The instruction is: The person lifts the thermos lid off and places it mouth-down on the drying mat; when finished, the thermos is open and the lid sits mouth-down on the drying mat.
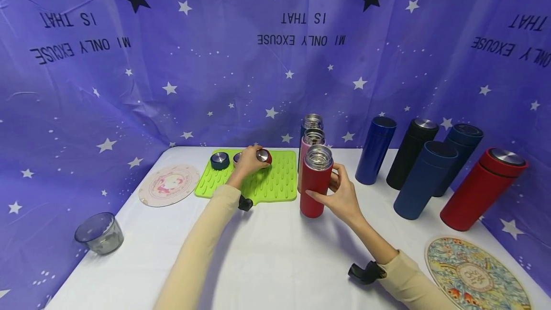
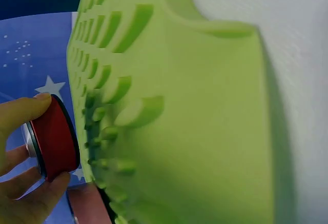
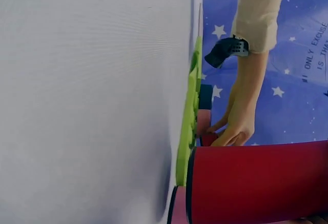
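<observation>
My left hand (image 1: 248, 160) holds a red bottle lid (image 2: 54, 139) with a silver top between thumb and fingers, close to the green drying mat (image 1: 280, 194). Whether the lid touches the mat I cannot tell. Beside it on the mat are a pink lid (image 2: 91, 203), partly hidden by the hand in the head view, and a dark blue lid (image 1: 220, 160). My right hand (image 1: 342, 195) grips an upright red bottle (image 1: 313, 195) whose steel mouth is uncovered. Behind that bottle stand a pink bottle (image 1: 305, 146) and a blue bottle (image 1: 303, 127), both lidless.
On the right stand several lidded bottles, among them a glossy blue one (image 1: 374, 152), a black one (image 1: 411, 154) and a red one (image 1: 482, 190). A patterned round mat (image 1: 478, 276) lies at front right, a pink round mat (image 1: 170, 185) at left. A glass bowl (image 1: 101, 236) sits at the left edge.
</observation>
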`<state>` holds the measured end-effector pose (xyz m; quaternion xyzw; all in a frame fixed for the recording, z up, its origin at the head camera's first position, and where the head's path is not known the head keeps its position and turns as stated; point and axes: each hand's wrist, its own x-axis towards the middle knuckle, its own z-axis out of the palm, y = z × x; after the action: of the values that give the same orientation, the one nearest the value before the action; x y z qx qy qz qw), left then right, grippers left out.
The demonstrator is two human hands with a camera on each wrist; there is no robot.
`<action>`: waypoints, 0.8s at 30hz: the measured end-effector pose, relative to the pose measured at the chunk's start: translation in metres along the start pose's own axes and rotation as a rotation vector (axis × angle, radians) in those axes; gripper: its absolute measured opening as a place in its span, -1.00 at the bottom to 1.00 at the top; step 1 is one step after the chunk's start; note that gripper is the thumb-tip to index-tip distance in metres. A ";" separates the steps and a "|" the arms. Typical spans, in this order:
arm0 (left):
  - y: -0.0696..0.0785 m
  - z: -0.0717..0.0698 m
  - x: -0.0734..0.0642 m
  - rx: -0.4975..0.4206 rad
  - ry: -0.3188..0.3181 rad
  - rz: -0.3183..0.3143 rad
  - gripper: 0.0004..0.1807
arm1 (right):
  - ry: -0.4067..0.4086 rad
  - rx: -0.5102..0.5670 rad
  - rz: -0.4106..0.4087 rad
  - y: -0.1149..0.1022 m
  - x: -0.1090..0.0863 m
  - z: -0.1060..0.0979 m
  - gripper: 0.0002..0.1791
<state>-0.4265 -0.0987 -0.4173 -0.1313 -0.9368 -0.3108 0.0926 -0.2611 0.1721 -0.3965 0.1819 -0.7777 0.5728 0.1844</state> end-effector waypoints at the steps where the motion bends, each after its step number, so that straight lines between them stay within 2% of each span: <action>1: 0.000 0.002 0.001 0.006 -0.005 -0.001 -0.26 | 0.002 0.000 -0.002 0.001 0.000 0.001 -0.16; 7: -0.002 0.010 0.009 0.054 -0.028 0.014 -0.26 | 0.015 0.012 0.004 0.010 0.001 0.004 -0.13; 17: 0.001 0.013 0.011 0.086 -0.047 0.006 -0.27 | 0.030 0.055 -0.002 0.023 0.002 0.006 -0.10; 24: 0.002 0.017 0.013 0.101 -0.051 -0.007 -0.27 | 0.015 0.084 0.055 0.026 0.004 0.004 -0.10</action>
<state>-0.4395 -0.0843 -0.4268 -0.1309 -0.9538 -0.2599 0.0741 -0.2775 0.1747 -0.4168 0.1637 -0.7562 0.6112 0.1668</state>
